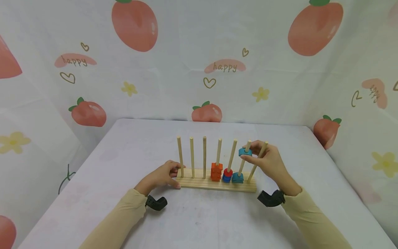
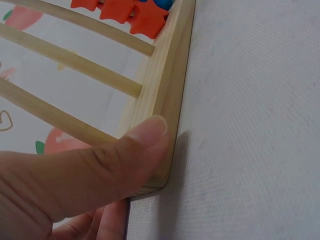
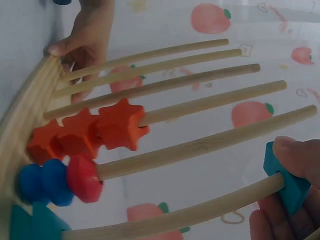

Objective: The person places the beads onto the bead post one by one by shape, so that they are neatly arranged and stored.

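Note:
A wooden peg board (image 1: 202, 183) with a row of upright pegs stands on the table. My left hand (image 1: 163, 176) grips its left end, the thumb (image 2: 145, 137) on the front edge and the other fingers behind. High on the second peg from the right, my right hand (image 1: 267, 159) pinches a teal bead (image 3: 287, 185), with the peg's tip through its hole. At that peg's foot sit teal beads (image 3: 35, 225). The peg to its left carries a red bead (image 3: 85, 177) above blue beads (image 3: 47, 182). Orange star beads (image 3: 120, 124) are stacked one peg further left.
The three left pegs (image 1: 192, 157) and the rightmost peg (image 1: 258, 162) carry no beads. A white cloth covers the table (image 1: 199, 221). Behind it hangs a curtain (image 1: 174, 69) printed with peaches. Each wrist wears a black camera mount (image 1: 270, 199).

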A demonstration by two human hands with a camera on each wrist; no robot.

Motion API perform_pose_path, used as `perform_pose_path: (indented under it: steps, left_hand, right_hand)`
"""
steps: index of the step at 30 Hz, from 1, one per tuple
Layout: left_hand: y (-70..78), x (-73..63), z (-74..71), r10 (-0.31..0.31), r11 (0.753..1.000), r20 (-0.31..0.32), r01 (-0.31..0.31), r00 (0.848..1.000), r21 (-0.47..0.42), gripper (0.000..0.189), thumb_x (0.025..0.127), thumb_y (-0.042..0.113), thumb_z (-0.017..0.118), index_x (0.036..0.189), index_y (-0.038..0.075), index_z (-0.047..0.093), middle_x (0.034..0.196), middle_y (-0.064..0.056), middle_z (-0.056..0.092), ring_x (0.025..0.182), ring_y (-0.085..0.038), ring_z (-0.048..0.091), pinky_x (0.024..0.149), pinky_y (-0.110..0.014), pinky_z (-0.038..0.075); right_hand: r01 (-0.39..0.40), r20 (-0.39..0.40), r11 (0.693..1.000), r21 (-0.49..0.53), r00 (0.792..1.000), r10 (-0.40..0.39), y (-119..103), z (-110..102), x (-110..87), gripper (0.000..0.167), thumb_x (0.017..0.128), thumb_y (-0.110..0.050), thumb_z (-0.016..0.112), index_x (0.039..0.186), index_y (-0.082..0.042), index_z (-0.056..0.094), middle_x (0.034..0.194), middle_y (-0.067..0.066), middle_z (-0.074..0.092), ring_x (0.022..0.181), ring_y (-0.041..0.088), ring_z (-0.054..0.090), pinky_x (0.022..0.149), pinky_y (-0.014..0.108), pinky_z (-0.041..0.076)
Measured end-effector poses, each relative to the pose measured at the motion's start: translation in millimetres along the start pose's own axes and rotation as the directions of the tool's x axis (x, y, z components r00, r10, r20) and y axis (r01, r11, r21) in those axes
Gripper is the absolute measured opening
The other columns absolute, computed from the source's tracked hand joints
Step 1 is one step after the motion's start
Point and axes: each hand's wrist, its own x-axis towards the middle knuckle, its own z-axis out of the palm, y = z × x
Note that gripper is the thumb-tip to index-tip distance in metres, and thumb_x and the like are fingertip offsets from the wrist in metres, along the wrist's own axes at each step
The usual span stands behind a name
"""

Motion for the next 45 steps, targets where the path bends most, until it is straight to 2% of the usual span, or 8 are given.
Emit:
perform_pose_path:
  steps: [3, 8, 15, 22, 26, 33, 37, 45]
  left_hand:
    - [-0.4, 0.5, -0.1, 0.005, 1.0, 0.0, -0.005, 1.0, 0.005, 0.07, 0.066, -0.011, 0.082, 0.129, -0.008, 0.053, 0.125, -0.021, 0.038, 0.119, -0.032, 0.052, 0.1, -0.035, 0.05]
    - [0.6, 0.1, -0.2, -0.001, 1.0, -0.007, 0.001, 1.0, 0.022, 0.07, 0.065, -0.01, 0.083, 0.129, -0.007, 0.053, 0.125, -0.021, 0.039, 0.12, -0.033, 0.051, 0.101, -0.034, 0.049]
    - [2.6, -0.5, 0.6, -0.008, 0.999, -0.02, 0.009, 1.0, 0.041, 0.067, 0.065, -0.009, 0.083, 0.126, -0.006, 0.055, 0.123, -0.021, 0.041, 0.118, -0.033, 0.052, 0.101, -0.036, 0.05]
    - [3.9, -0.3, 0.6, -0.008, 1.0, -0.009, 0.008, 1.0, 0.027, 0.068, 0.065, -0.011, 0.082, 0.127, -0.007, 0.054, 0.123, -0.021, 0.04, 0.118, -0.033, 0.052, 0.1, -0.036, 0.05]
    - [3.9, -0.6, 0.2, -0.003, 1.0, -0.002, 0.003, 1.0, 0.015, 0.069, 0.065, -0.013, 0.081, 0.129, -0.007, 0.053, 0.122, -0.021, 0.039, 0.118, -0.032, 0.053, 0.099, -0.036, 0.051]
    - [3.0, -0.7, 0.1, -0.001, 1.0, 0.005, 0.001, 1.0, 0.008, 0.07, 0.065, -0.013, 0.081, 0.129, -0.007, 0.053, 0.121, -0.021, 0.038, 0.117, -0.032, 0.054, 0.099, -0.036, 0.051]
    - [1.6, -0.5, -0.4, 0.003, 1.0, 0.004, -0.003, 1.0, 0.005, 0.071, 0.065, -0.013, 0.081, 0.13, -0.007, 0.053, 0.121, -0.021, 0.038, 0.118, -0.032, 0.053, 0.099, -0.036, 0.051]
    - [-1.0, 0.4, 0.0, 0.016, 1.0, 0.005, -0.016, 1.0, 0.025, 0.07, 0.066, -0.01, 0.082, 0.13, -0.008, 0.052, 0.123, -0.021, 0.038, 0.12, -0.033, 0.052, 0.101, -0.034, 0.05]
  right_hand:
    - [-0.036, 0.035, 0.999, 0.011, 0.999, 0.036, 9, 5, -4.3, 0.022, 0.081, -0.014, 0.079, 0.095, -0.001, 0.069, 0.092, 0.007, 0.073, 0.086, 0.002, 0.067, 0.085, 0.017, 0.053]
    - [-0.104, 0.082, 0.995, -0.002, 0.991, 0.104, 26, 12, -11.1, 0.023, 0.079, -0.019, 0.08, 0.094, -0.004, 0.071, 0.09, 0.006, 0.073, 0.086, 0.005, 0.066, 0.084, 0.024, 0.055]
    - [-0.219, 0.112, 0.975, 0.037, 0.971, 0.213, 48, 22, -16.9, 0.028, 0.074, -0.02, 0.084, 0.092, -0.002, 0.071, 0.069, -0.002, 0.061, 0.067, 0.01, 0.048, 0.057, 0.021, 0.042]
    - [-0.264, 0.142, 0.963, 0.059, 0.957, 0.253, 63, 30, -20.6, 0.03, 0.073, -0.018, 0.085, 0.093, -0.001, 0.071, 0.081, -0.004, 0.072, 0.074, 0.009, 0.059, 0.069, 0.021, 0.052]
    - [-0.259, 0.141, 0.965, 0.03, 0.957, 0.252, 64, 33, -23.0, 0.03, 0.074, -0.022, 0.084, 0.093, -0.003, 0.071, 0.086, 0.0, 0.073, 0.084, 0.011, 0.061, 0.079, 0.024, 0.052]
    - [-0.221, 0.149, 0.975, 0.032, 0.965, 0.214, 70, 36, -25.7, 0.027, 0.072, -0.017, 0.085, 0.091, -0.004, 0.072, 0.069, -0.003, 0.06, 0.067, 0.01, 0.045, 0.054, 0.02, 0.035]
    - [-0.208, 0.156, 0.978, 0.036, 0.967, 0.2, 73, 37, -26.3, 0.028, 0.073, -0.017, 0.084, 0.092, -0.002, 0.07, 0.071, -0.002, 0.061, 0.067, 0.008, 0.048, 0.056, 0.018, 0.041]
    - [-0.197, 0.178, 0.976, 0.095, 0.968, 0.178, 75, 38, -26.2, 0.031, 0.077, -0.015, 0.082, 0.1, -0.002, 0.066, 0.095, 0.009, 0.07, 0.08, 0.007, 0.061, 0.075, 0.016, 0.052]
